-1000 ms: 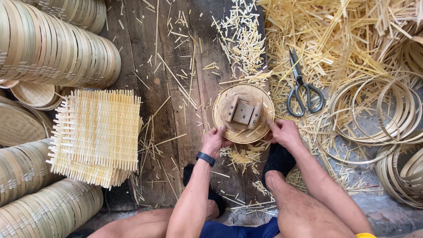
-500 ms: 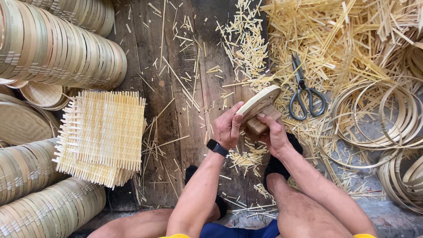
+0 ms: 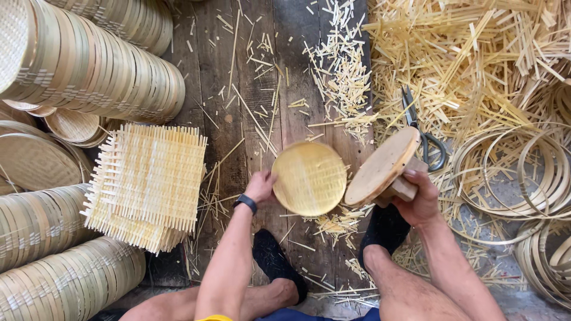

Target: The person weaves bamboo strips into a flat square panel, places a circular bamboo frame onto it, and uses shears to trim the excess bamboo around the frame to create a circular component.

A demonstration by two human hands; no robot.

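We are looking straight down at our own two hands, held just above the dark wooden plank floor (image 3: 262, 89). Our left hand (image 3: 260, 186), with a black wristband (image 3: 245, 204) behind it, is closed on the left rim of a round woven bamboo tray (image 3: 309, 178), pale yellow, its flat woven face turned up toward us. Just to the right of that tray, nearly touching its edge, sits the round wooden mould disc (image 3: 382, 166), tilted steeply, and our right hand (image 3: 420, 199) is wrapped around the blocky wooden grip on its underside. So both hands are gripping, one thing each, side by side between our knees.

Beyond the right hand, a pair of dark metal scissors (image 3: 423, 132) lies half under the disc's far edge, on a big heap of pale bamboo strips and offcuts (image 3: 476, 59). Out to the right of that hand lie loose coiled bamboo hoops (image 3: 511, 172). To the left of the left hand rests a stack of square woven bamboo mats (image 3: 146, 184) with frayed ends, and further left long rows of finished round bamboo trays (image 3: 89, 65) are stacked on edge. Below the hands, our feet in black socks (image 3: 276, 264) rest on the scrap-strewn floor.
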